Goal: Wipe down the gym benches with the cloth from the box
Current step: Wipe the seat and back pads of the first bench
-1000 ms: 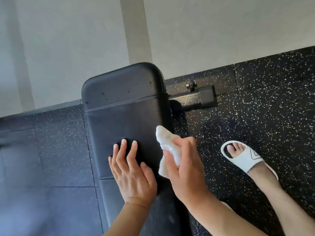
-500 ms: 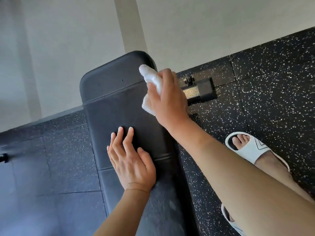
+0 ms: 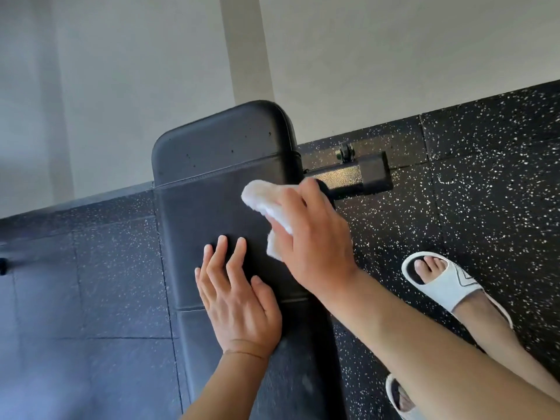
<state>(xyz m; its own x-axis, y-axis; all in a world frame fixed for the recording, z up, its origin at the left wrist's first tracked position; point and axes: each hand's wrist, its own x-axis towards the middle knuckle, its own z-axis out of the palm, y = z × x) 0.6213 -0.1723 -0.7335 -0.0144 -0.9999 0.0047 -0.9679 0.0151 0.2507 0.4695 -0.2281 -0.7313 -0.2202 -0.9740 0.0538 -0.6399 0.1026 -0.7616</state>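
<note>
1. Right hand [image 3: 315, 237]: fingers curled round a bunched white cloth [image 3: 266, 204], pressed to the pad near its right edge, just short of the stitched seam [image 3: 212, 175] that crosses the bench.
2. Left hand [image 3: 239, 301]: laid flat on the pad beside the cloth, fingers straight and slightly spread, holding nothing; serves as a brace.
3. Bench pad [image 3: 206, 213]: black, smooth, faintly glossy upholstery, probably vinyl; rounded corners at the far end, a second seam nearer the wrist, a few small dark specks on the end panel [image 3: 224, 140].
4. Cloth: soft, crumpled, apparently terry or similar; folded into a wad, with a loose corner protruding beyond the fingertips.
5. Step in hand, as judged: wiping the right half of the far panel. Best done with long overlapping passes along the pad, firm even pressure through the palm, and a pass into the seam groove, where grime likely collects.
6. Advisable: refolding to a clean face once soiled; shifting the bracing hand so that the area beneath it is also covered; carrying strokes over the rounded edge.
7. Frame foot [image 3: 360, 177]: dark metal bar with textured coating, jutting right beneath the pad; a small wheel [image 3: 345, 151] behind it.
8. Floor [image 3: 469, 192]: black rubber tiles flecked white; pale wall [image 3: 394, 56] beyond.
9. White slide sandal [image 3: 448, 283]: on the floor to the right, well apart from the bench.
</note>
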